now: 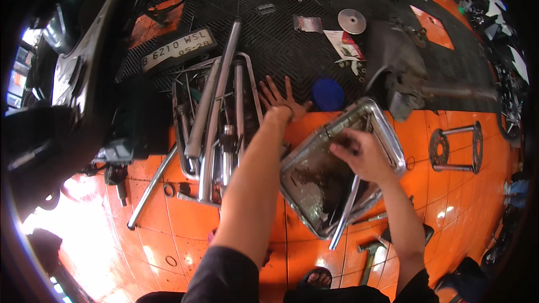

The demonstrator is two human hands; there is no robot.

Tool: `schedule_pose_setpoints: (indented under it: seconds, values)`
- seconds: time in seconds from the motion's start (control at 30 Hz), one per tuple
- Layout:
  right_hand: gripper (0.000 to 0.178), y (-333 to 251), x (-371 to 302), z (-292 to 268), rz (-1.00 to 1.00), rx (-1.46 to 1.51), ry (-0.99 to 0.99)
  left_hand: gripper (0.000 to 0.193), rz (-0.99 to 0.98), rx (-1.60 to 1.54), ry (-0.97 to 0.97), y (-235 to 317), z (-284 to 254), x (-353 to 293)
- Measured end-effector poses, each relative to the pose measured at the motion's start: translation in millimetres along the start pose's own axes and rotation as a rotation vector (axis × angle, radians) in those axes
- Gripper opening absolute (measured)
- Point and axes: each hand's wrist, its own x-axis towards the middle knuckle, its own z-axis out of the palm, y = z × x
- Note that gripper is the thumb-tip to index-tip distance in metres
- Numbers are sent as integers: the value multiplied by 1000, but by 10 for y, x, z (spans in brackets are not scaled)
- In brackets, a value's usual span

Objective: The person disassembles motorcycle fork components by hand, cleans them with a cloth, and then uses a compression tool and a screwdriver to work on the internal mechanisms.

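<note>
My left hand (283, 99) lies on the ribbed black mat (314, 0) with its fingers spread wide, holding nothing. To its right is a round blue lid (328, 94). My right hand (362, 156) is over a rectangular metal tray (387, 129) whose inside is wet with dark, dirty fluid. Its thumb and fingers are curled together; a small dark spot shows between them, but I cannot make out what it is. Below that hand a chrome tube (345, 213) leans across the tray's near rim. Left of my left forearm, long metal fork tubes (220, 106) lie across another metal-rimmed tray.
A licence plate (178, 49) lies beyond the tubes. Farther right are a metal disc (352, 21), small packets (307, 23) and a large greasy part with a shaft (407, 92). A hammer (368, 261) rests on the orange tiles, near my foot (319, 278). Motorcycle parts line both sides.
</note>
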Motion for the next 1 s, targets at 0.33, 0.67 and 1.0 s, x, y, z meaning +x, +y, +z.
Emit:
schedule_pose_setpoints:
  seconds: [0.33, 0.67, 1.0]
  values:
    - [17, 780, 3601, -264, -225, -363, 441, 131, 41, -31, -159, 1, -145, -3]
    - [43, 1310, 5429, -679, 81, -984, 338, 127, 26, -66, -271, -44, -306, 51]
    - [23, 1309, 5507, -632, -106, -937, 523, 126, 22, -84, -308, 9, -425, 37]
